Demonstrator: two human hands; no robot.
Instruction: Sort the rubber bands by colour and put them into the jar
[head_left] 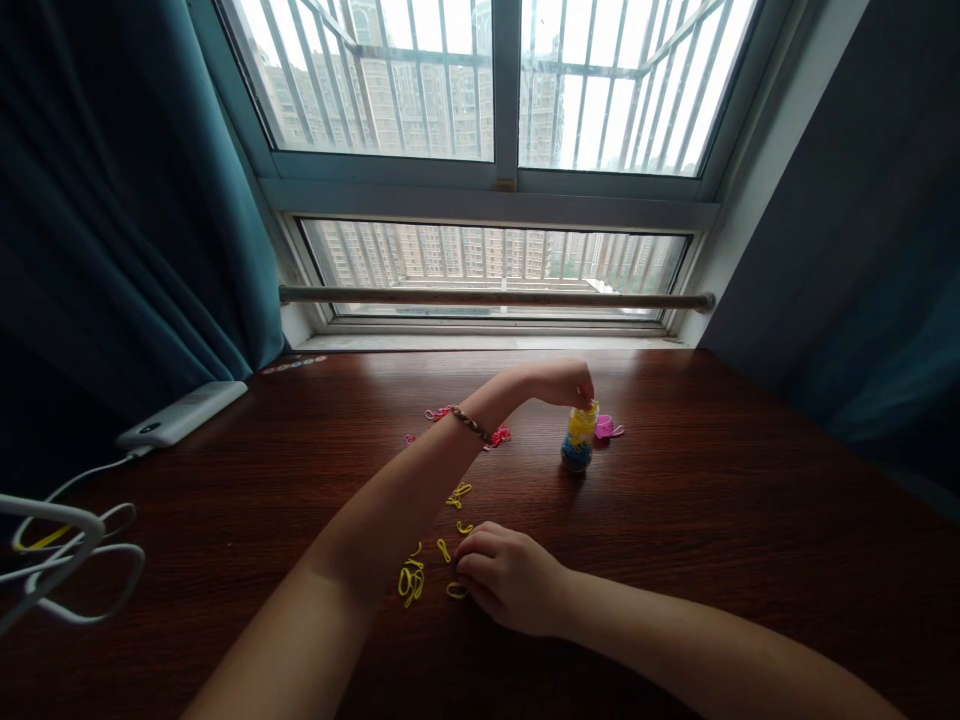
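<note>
My left hand (pixel 566 382) reaches across the table to a small clear bottle (pixel 577 452), which stands upright with blue rubber bands below and yellow ones above. Its fingertips are pinched together at the bottle's mouth, where a bit of yellow rubber band (pixel 594 405) shows under them. Nearer to me, my right hand (pixel 514 580) rests on the tabletop with its fingers curled; what is under the fingertips is hidden. Close beside it lie loose yellow rubber bands (pixel 444 550), and a small pile of them (pixel 411 582) is further left.
Red and pink rubber bands (pixel 501 435) lie partly behind my left forearm. A pink lid-like piece (pixel 606 428) is just right of the bottle. On the left are a white power bank (pixel 184 415) and looped white cables (pixel 82 560). A window with a rail (pixel 495 297) closes off the dark wooden table (pixel 712 520).
</note>
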